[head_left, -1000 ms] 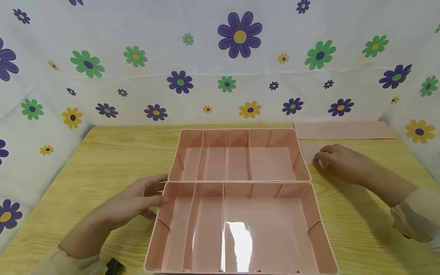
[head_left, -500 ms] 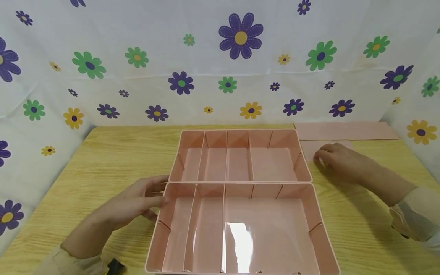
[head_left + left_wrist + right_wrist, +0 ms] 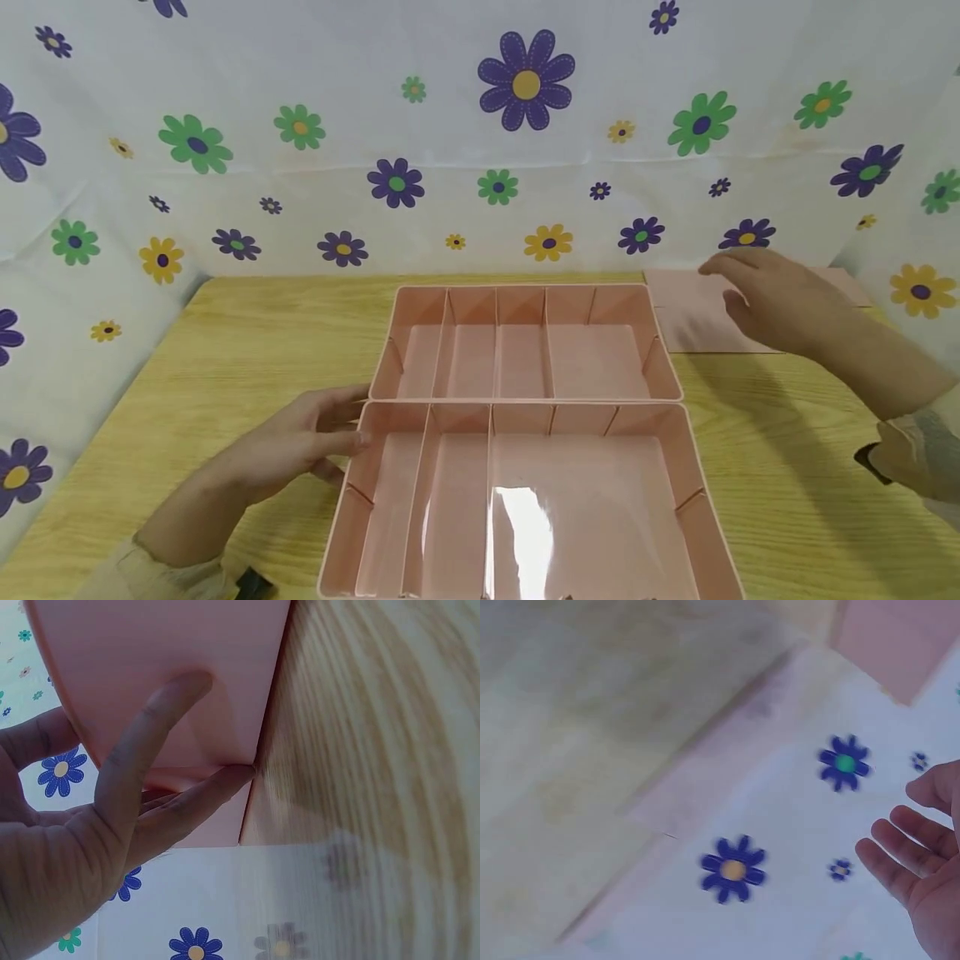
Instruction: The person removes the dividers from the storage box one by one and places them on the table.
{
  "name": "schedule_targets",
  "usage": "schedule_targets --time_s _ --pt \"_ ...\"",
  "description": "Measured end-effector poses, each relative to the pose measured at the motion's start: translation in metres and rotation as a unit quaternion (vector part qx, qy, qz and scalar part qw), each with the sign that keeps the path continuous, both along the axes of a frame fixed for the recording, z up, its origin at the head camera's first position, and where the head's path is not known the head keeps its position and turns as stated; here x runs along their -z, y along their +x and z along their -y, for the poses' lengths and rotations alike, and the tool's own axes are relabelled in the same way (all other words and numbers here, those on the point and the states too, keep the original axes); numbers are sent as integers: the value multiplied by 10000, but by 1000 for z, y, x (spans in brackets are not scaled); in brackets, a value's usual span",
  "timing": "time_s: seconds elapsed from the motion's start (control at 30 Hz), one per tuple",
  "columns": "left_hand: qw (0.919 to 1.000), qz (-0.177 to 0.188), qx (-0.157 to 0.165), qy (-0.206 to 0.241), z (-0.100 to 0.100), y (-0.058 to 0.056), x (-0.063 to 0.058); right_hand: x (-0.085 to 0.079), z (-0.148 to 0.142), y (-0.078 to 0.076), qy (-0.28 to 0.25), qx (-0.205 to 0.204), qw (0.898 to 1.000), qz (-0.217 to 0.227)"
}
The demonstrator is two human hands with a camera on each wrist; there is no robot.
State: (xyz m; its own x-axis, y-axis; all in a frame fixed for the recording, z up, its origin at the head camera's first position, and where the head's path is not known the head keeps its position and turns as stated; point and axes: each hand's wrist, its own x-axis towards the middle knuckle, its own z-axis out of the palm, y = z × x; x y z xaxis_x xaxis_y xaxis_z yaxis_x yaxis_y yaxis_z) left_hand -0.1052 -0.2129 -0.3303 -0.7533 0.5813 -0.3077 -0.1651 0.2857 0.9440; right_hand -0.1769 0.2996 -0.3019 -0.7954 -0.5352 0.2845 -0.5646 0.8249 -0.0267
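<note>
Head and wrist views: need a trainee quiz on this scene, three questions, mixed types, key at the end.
1. True or false: the right hand holds nothing.

2. Multiple choice: how many compartments does the far pink tray have?
A) two
B) four
C) six

3. Fill in the blank: in the head view, the left hand touches the near pink tray on its ____ side.

Key:
1. True; its fingers are apart with nothing between them.
2. B; three narrow and one wide.
3. left
</note>
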Motion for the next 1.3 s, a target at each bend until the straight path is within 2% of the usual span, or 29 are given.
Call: schedule_targets --time_s 0.1,0.2,0.27,0.4,0.57,0.67,0.83,1.03,1.3 --pt "10000 -39 30 55 0 1 1 -25 11 -3 -383 -213 9978 -504" --pt "9999 -60 51 107 0 1 1 -41 26 -5 -690 -692 9913 -887" --pt "9999 -59 47 126 -1 1 1 -47 38 -6 -768 -1065 9864 -991" --pt "9999 -55 49 145 -2 0 0 -50 69 -2 -631 -1760 9782 -908" --pt "9997 -39 82 220 -2 0 0 -44 106 4 -282 -2623 9634 -482" --pt "9997 -46 96 234 -2 0 0 -38 126 7 14 -2891 9569 -284" --pt "9997 -16 72 227 -1 0 -1 -23 148 7 669 -2959 9529 -34" --pt "9996 -2 89 250 -1 0 -1 -2 157 1 776 -3180 9440 407" --pt "9999 -48 47 115 -1 0 -1 23 158 -7 1031 -3566 9283 199"
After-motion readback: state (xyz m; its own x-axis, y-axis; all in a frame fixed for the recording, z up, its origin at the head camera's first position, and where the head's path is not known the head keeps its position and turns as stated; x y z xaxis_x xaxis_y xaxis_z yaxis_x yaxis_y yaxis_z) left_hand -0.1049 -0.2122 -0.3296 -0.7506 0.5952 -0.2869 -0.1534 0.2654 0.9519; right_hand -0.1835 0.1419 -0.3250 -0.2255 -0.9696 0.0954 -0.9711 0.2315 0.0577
